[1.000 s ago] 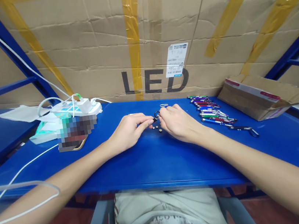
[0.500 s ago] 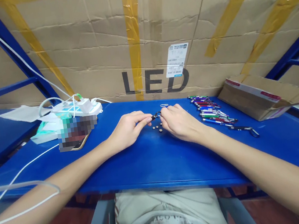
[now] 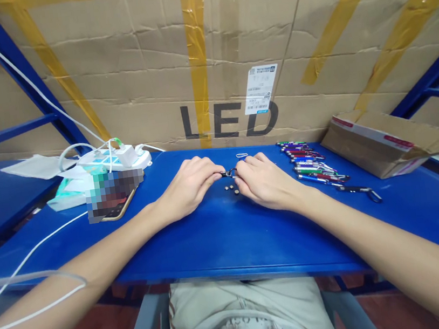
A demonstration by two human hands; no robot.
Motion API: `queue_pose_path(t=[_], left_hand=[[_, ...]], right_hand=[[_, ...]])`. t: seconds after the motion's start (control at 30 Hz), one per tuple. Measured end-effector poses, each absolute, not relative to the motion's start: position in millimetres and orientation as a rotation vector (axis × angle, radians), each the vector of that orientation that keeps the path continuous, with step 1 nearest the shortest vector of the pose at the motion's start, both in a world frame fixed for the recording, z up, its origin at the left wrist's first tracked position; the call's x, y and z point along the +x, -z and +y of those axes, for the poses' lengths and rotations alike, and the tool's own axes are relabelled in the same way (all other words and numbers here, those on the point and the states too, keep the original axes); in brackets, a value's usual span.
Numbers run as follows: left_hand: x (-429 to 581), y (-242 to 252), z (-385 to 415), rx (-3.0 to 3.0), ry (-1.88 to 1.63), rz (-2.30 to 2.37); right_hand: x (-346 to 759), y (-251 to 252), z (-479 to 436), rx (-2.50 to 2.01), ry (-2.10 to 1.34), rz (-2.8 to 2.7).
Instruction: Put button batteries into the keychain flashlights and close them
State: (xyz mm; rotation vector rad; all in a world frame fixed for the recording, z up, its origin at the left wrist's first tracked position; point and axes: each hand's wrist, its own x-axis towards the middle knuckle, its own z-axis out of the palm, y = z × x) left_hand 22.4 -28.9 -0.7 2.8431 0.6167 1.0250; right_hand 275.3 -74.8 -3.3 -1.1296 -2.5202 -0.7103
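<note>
The blue table [image 3: 222, 240] stands before a large cardboard box [image 3: 143, 88] marked LED. A row of pens [image 3: 309, 165] lies at right, a phone [image 3: 121, 204] at left. Left hand [image 3: 195, 184] and right hand [image 3: 260, 180] pinch opposite ends of a black keychain [image 3: 228, 173], fingers closed, beyond small discs [image 3: 231, 187]. The left fingertip visible below the thumb one second earlier is now hidden.
</note>
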Motion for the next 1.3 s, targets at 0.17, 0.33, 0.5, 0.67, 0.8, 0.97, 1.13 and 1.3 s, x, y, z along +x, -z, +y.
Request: queue_pose_path(t=[0.17, 0.33, 0.5, 0.67, 0.8, 0.97, 1.13, 1.3], left_hand=[[22, -1, -30, 2.844, -1.002, 0.585], [20, -5, -32, 2.902, -1.040, 0.543], [19, -6, -31, 2.972, -1.137, 0.519], [18, -4, -26, 3.025, -1.170, 0.588], [17, -3, -25, 3.047, -1.115, 0.566], [17, -2, -23, 2.973, -1.049, 0.598], [17, 1, -20, 2.897, -1.018, 0.633], [17, 1, -18, 2.835, -1.098, 0.660]], right_hand=[[275, 3, -75, -1.146, 0.522, -2.546], [276, 2, -75, -1.123, 0.445, -2.535], [277, -1, -75, -1.111, 0.517, -2.531], [277, 0, -75, -1.114, 0.536, -2.519], [275, -1, -78, -1.150, 0.371, -2.533], [272, -4, -82, -1.206, 0.083, -2.543], [280, -1, -75, -1.199, 0.084, -2.516], [286, 0, -69, -1.095, -0.045, -2.429]])
